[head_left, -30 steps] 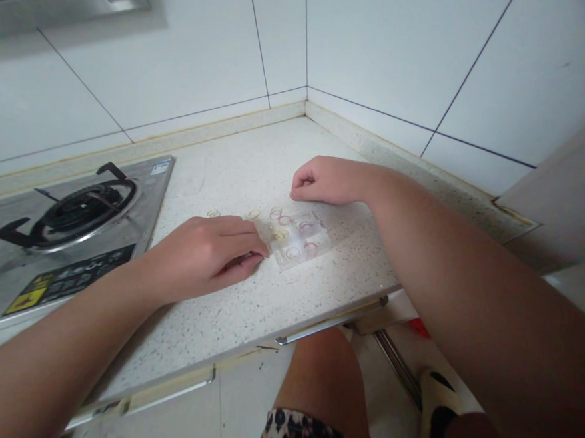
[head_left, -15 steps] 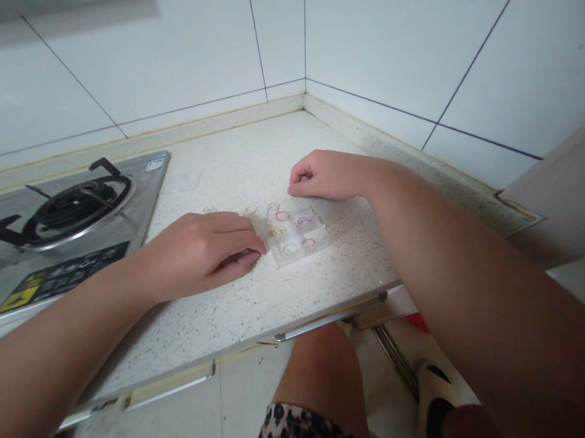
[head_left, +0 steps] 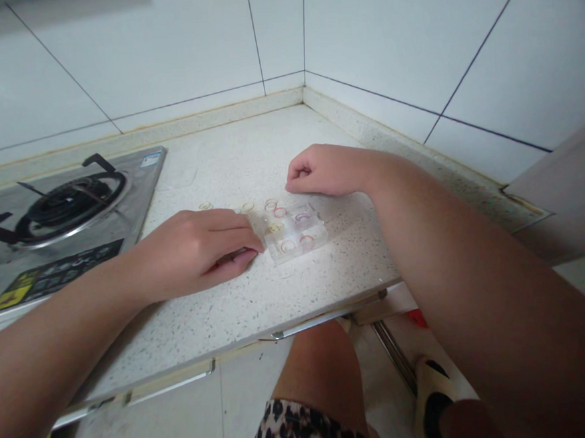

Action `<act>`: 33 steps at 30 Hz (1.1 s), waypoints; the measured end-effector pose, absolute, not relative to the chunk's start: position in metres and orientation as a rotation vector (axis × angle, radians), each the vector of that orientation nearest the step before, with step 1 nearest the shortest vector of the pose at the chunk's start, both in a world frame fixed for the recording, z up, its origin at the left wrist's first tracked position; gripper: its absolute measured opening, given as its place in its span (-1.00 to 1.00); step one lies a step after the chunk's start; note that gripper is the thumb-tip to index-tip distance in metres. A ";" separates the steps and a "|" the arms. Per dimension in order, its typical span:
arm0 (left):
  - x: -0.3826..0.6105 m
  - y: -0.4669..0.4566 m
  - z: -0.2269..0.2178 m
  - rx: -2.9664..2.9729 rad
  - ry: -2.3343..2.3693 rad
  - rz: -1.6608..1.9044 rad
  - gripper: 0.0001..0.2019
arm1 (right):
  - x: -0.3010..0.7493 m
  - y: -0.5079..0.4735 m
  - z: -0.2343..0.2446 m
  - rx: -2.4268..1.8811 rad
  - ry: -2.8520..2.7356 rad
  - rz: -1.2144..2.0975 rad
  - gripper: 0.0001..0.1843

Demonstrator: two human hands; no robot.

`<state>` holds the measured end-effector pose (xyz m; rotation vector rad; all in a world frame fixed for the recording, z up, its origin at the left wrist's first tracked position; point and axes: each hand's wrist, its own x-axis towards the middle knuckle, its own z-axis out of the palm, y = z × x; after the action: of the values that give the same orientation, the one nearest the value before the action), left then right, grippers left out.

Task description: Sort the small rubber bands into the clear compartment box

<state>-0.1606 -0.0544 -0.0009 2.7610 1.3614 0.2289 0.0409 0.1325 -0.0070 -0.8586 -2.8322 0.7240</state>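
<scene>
One clear box (head_left: 297, 249) sits on the countertop (head_left: 267, 141), at least three loose rings (head_left: 274, 209) just beyond it! Grips impossible to tell: right hand (head_left: 319, 170) curled past the box, left hand (head_left: 212, 248) curled between it and one visible burner (head_left: 73, 199).

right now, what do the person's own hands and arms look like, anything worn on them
The left hand and right hand are bare, with no glove, ring or watch visible. The left forearm and right forearm show no sleeve, and no clear markings can be made out.
</scene>
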 end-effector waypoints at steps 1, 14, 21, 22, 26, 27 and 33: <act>-0.161 -0.054 -0.001 2.760 1.362 0.225 -0.85 | 0.041 0.132 -0.007 -0.856 -2.832 0.723 -0.68; -0.163 -0.053 -0.002 2.758 1.345 0.231 -0.86 | 0.042 0.128 -0.003 -0.843 -2.846 0.709 -0.68; -0.162 -0.052 -0.001 2.764 1.323 0.229 -0.86 | 0.042 0.130 -0.004 -0.841 -2.847 0.713 -0.67; -0.162 -0.052 -0.001 2.766 1.320 0.233 -0.86 | 0.042 0.130 -0.005 -0.840 -2.845 0.714 -0.67; -0.162 -0.053 -0.001 2.768 1.316 0.244 -0.86 | 0.041 0.131 -0.006 -0.855 -2.842 0.718 -0.66; -0.162 -0.053 -0.001 2.766 1.321 0.243 -0.86 | 0.042 0.130 -0.005 -0.853 -2.842 0.718 -0.65; -0.161 -0.052 -0.002 2.704 1.365 0.238 -0.86 | 0.044 0.130 -0.004 -0.826 -2.846 0.719 -0.65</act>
<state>-0.1611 -0.0519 -0.0021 2.7037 1.3645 0.2384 0.0437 0.1296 -0.0041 -0.8256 -2.8458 0.7194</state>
